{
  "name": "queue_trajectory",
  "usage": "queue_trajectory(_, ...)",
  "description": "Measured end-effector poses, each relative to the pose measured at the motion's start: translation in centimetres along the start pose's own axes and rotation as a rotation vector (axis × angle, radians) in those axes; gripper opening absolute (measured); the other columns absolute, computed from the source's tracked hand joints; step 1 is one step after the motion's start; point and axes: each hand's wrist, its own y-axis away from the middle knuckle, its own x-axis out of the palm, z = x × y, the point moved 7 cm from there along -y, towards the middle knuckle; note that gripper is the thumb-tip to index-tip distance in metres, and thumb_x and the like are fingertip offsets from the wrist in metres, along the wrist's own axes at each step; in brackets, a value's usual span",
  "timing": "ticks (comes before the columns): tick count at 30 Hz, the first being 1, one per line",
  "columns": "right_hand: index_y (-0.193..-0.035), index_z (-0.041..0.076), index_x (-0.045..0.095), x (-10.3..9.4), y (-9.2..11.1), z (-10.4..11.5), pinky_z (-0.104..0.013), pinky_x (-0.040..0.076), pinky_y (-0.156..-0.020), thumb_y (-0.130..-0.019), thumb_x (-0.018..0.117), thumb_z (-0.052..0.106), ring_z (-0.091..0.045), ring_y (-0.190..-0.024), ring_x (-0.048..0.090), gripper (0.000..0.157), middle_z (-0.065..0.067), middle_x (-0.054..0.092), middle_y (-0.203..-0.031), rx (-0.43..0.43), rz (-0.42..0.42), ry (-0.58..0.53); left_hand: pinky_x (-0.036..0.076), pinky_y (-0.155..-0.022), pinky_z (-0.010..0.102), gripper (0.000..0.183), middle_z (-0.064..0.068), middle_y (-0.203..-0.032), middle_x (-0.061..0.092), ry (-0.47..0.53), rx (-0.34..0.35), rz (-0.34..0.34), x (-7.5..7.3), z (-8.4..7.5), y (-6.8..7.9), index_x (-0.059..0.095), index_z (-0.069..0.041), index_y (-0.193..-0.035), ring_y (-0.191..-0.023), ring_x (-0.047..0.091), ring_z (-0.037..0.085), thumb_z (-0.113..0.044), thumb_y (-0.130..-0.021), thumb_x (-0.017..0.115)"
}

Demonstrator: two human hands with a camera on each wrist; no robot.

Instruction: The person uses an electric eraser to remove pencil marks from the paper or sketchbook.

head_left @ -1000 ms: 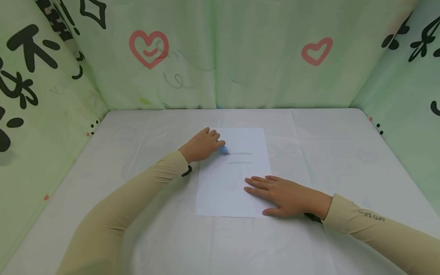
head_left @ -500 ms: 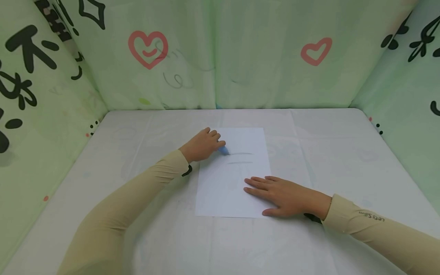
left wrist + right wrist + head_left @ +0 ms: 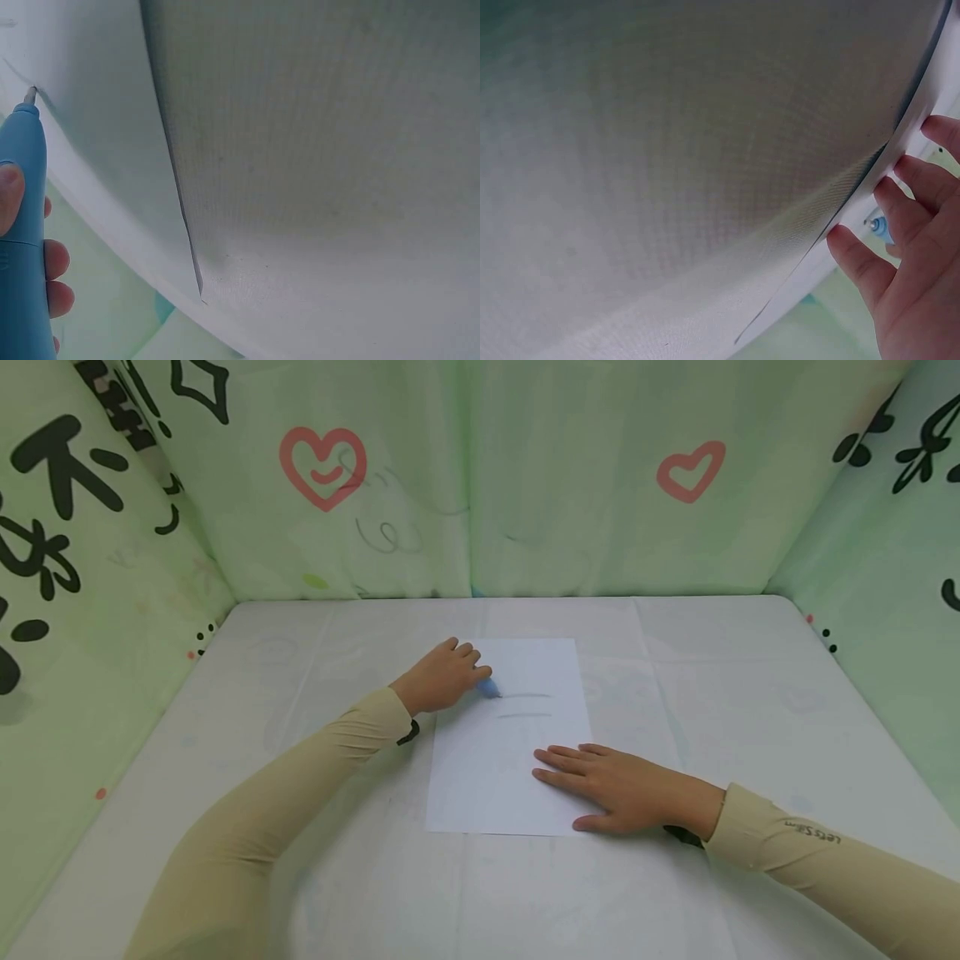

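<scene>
A white sheet of paper (image 3: 487, 768) lies on the table in the head view, with two faint grey horizontal lines (image 3: 525, 716) on its upper part. Over its upper left edge, my left hand (image 3: 441, 677) grips a thick blue pen (image 3: 28, 150) with a narrow grey tip. That tip meets the paper near the left end of the upper line. Thumb and fingers wrap the barrel in the left wrist view. My right hand (image 3: 618, 787) rests flat on the sheet's lower right edge, fingers spread and pointing left.
A white cloth covers the table (image 3: 750, 710) around the sheet. Behind it hangs a pale green curtain (image 3: 570, 493) with red hearts, and similar green panels with black markings rise at both sides.
</scene>
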Motion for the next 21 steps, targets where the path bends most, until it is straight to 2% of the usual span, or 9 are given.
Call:
queue_trajectory(6,-0.147,0.016,0.031,-0.05,0.05,0.1,-0.048,0.032,-0.108,-0.092,0.052,0.045,-0.026,-0.141,0.03,0.066,-0.008,0.027,-0.155,-0.003,-0.003,0.002,0.041,-0.077,0.031,0.018,0.005,-0.099,0.065,0.012,0.0,0.014,0.06,-0.08,-0.14,0.058,-0.016,-0.111,-0.089,0.057,0.02,-0.016,-0.093,0.057)
queue_trajectory(21,-0.147,0.015,0.031,-0.12,0.12,0.18,-0.048,0.032,-0.108,-0.092,0.054,0.044,-0.026,-0.141,0.031,0.066,-0.008,0.027,-0.155,0.003,0.004,0.002,0.041,-0.076,0.032,0.017,0.006,-0.098,0.065,0.015,0.004,-0.01,-0.37,-0.07,0.16,0.058,-0.015,-0.11,-0.087,0.057,0.021,-0.015,-0.093,0.057)
